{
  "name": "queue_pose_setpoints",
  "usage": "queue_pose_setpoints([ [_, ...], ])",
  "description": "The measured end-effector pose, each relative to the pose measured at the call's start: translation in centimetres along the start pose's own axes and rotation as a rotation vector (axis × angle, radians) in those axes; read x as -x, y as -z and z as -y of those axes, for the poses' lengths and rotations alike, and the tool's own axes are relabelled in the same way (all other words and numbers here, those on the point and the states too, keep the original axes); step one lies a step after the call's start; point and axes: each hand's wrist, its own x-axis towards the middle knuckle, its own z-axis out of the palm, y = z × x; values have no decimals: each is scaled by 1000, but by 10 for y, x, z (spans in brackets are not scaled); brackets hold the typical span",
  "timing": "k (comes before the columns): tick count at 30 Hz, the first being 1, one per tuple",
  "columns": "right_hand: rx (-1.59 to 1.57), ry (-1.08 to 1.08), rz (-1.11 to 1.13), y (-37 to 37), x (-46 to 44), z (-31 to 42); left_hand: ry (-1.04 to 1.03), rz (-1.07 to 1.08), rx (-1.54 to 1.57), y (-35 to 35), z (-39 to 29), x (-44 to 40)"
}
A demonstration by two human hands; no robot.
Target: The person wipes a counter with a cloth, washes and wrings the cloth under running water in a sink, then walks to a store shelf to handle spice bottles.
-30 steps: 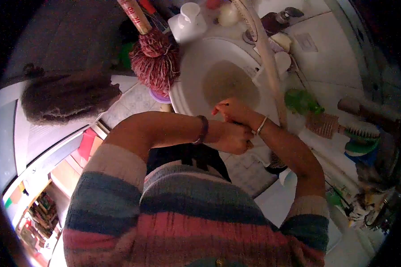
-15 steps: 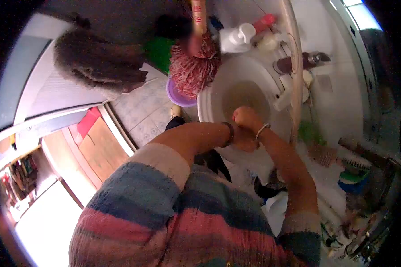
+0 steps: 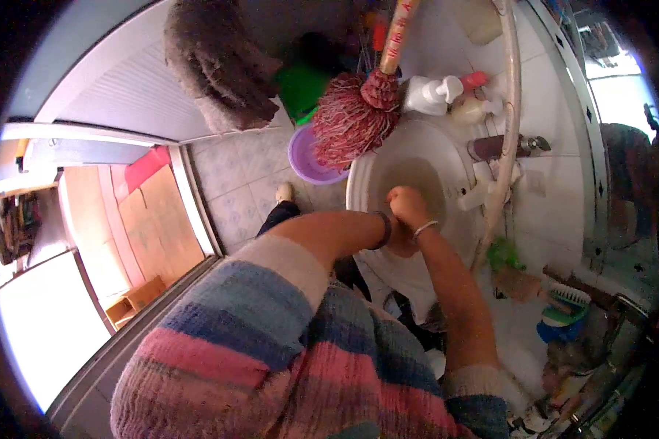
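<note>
My left hand point(image 3: 401, 243), below a dark bangle, is against my right wrist at the near side of the white basin point(image 3: 355, 175); its fingers are hidden. My right hand point(image 3: 408, 205), with a pale bracelet at its wrist, is closed over the basin, fingers curled. Whatever it may hold cannot be made out. Murky water point(image 3: 426, 173) shows in the basin beyond my hands.
A red-and-white mop point(image 3: 355, 121) hangs over a purple tub point(image 3: 307, 157) at the basin's left. Behind stand a white pump bottle point(image 3: 428, 95) and a dark bottle point(image 3: 494, 148). A pale hose point(image 3: 511, 95) runs down the right, near a brush point(image 3: 567, 298).
The view has swung left, showing more of the doorway and floor. My hands have come closer together over the near rim, and my right fingers, apart earlier, are now curled.
</note>
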Motion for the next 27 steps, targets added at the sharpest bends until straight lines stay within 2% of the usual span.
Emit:
queue_pose_setpoints([
  [1, -164, 95, -100, -3, 1, -10, -76, 19, -127, 10, -8, 11],
  [3, -738, -419, 186, 30, 15, 12, -280, -6, -420, 32, -29, 40],
  [5, -1310, -429, 110, 44, 43, 11, -327, -185, -581, 42, -45, 70],
  [7, -1482, -489, 158, 38, 57, -28, -246, -664, -539, 43, -48, 95],
  [8, -1570, -504, 82, 37, 63, -10, -204, -906, -525, 43, -49, 110],
  [9, -1656, -519, 8, 39, 67, 15, -45, -934, -479, 37, -49, 129],
  [11, -1623, -508, -38, 38, 67, 72, 270, -999, -369, 21, -50, 170],
  [15, -1023, -354, 123, 7, 26, 172, 668, -1006, 142, -10, -64, 294],
  [17, -838, -262, 145, -14, -3, 229, 812, -1089, 825, -27, -73, 347],
  [18, -819, -185, 148, -27, -12, 263, 835, -1116, 1173, -35, -81, 372],
  [19, -803, -113, 150, -47, -25, 295, 769, -1273, 1429, -56, -79, 394],
  [21, -747, -3, 203, -84, -53, 350, 821, -1498, 1398, -56, -118, 455],
  [22, -773, 152, 214, -104, -65, 375, 844, -1611, 1384, -56, -134, 481],
  [24, -670, 287, 228, -132, -90, 425, 1000, -1688, 865, -71, -131, 523],
  [26, -666, 331, 305, -149, -92, 488, 1099, -1830, 457, -72, -161, 563],
  [27, -626, 378, 332, -155, -92, 515, 1214, -1791, 471, -70, -171, 584],
])
